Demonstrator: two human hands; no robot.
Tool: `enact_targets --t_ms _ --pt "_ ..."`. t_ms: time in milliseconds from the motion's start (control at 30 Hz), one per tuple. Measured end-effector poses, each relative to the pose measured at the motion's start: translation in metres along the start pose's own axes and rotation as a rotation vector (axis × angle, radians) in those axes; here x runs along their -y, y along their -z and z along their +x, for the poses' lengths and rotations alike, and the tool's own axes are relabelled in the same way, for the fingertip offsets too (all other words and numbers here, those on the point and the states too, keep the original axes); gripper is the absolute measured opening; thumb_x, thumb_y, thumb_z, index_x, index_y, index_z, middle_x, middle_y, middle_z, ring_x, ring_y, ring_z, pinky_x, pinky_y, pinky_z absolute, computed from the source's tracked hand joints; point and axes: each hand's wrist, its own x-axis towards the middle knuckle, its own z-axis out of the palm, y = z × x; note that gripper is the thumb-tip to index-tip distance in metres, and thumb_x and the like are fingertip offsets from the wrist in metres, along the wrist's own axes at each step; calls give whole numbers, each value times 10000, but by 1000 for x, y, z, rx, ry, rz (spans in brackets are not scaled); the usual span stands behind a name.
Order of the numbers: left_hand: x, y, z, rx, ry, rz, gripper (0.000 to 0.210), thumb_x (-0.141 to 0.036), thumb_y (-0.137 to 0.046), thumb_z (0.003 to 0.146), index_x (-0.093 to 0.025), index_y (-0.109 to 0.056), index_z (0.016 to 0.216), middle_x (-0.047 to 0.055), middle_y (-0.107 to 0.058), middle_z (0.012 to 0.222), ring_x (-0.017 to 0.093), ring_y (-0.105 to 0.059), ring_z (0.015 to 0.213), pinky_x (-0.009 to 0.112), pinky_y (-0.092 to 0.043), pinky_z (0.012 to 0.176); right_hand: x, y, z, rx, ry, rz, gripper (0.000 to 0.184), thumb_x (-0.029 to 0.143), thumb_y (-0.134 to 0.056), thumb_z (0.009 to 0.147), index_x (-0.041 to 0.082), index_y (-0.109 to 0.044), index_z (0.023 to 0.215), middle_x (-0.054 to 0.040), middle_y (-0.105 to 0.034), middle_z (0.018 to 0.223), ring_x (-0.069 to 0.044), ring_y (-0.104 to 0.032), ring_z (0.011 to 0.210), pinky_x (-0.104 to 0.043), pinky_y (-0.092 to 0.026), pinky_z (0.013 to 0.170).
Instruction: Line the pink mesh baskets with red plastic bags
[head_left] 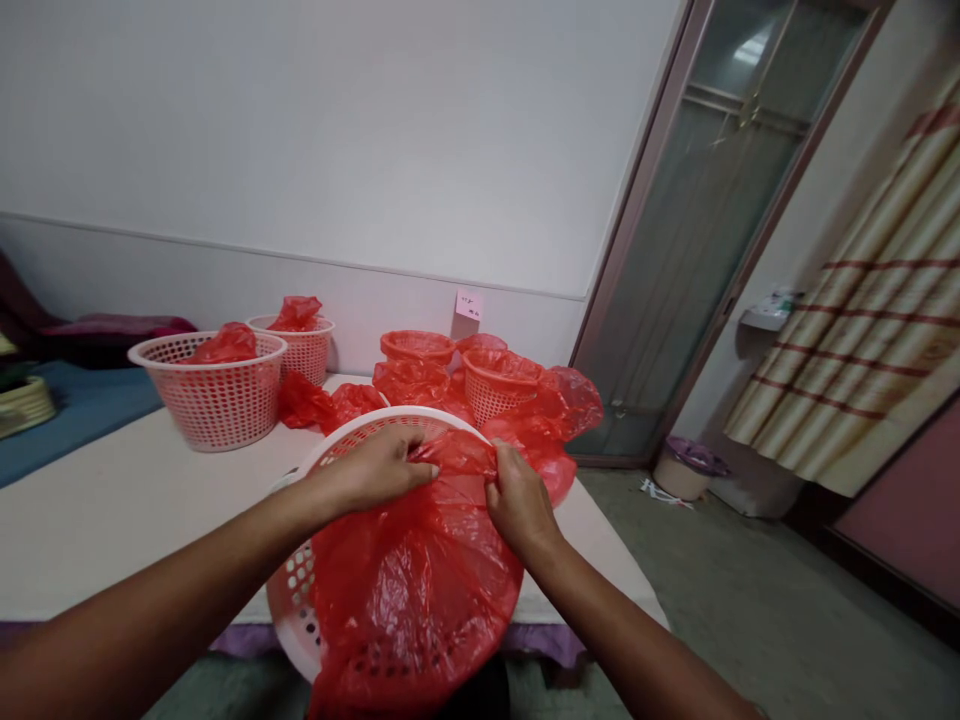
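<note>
A red plastic bag (409, 580) is spread over a large perforated plastic basket (291, 600) at the front of the table, which is tilted toward me. My right hand (521, 500) is closed on the bag's gathered edge near the basket's far right rim. My left hand (386, 467) reaches over the left rim; its thumb points right and its fingers curl down at the bag's edge, partly hidden. Bag film stretches between the two hands. Through the red film, the basket's holes show faintly at the bottom.
On the white table (97, 540) stand a white-rimmed basket (217, 395) with a red bag inside and a similar one (311, 350) behind it. Bag-covered small baskets (499, 390) stand beyond my hands. On the floor at right is a waste bin (684, 470); a glass-panelled door (705, 220) stands behind.
</note>
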Motion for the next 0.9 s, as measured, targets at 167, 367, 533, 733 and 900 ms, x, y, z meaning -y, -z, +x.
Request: enact_targets --t_ms 167,367,533,733,900 --pt "2 14 -1 -10 111 -141 254 -417 -672 726 -197 -547 699 -2 -583 638 136 -517 549 275 -402 537 1 -3 -1 3 14 0 530 46 -440 787 118 -495 1310 -172 -626 1274 -275 -605 1176 -386 -480 999" --pt "1 37 1 -86 148 -148 347 -499 -676 733 -206 -496 690 -28 -533 619 101 -472 516 250 -390 521 4 -5 -2 2 49 18 523 43 -427 793 99 -492 1308 -182 -619 1278 -270 -599 1186 -387 -473 1016" --pt "-6 43 8 -164 142 57 404 -506 -730 682 -195 -496 573 -43 -460 525 91 -383 476 239 -267 462 8 -7 -2 -2 73 28 510 46 -429 789 102 -504 1290 -178 -634 1221 -268 -603 1173 -390 -490 995" --pt "-9 54 15 -190 144 154 358 -511 -682 697 -187 -568 596 14 -559 587 139 -470 532 274 -357 507 10 -9 -4 -4 98 11 521 46 -420 782 86 -497 1295 -194 -636 1208 -266 -604 1169 -392 -489 1002" --pt "-8 58 27 -120 97 218 206 -373 -691 642 -168 -683 659 33 -625 623 167 -526 578 282 -384 540 12 -10 -6 -5 110 -8 563 44 -420 765 95 -483 1322 -190 -641 1206 -267 -613 1165 -393 -499 994"
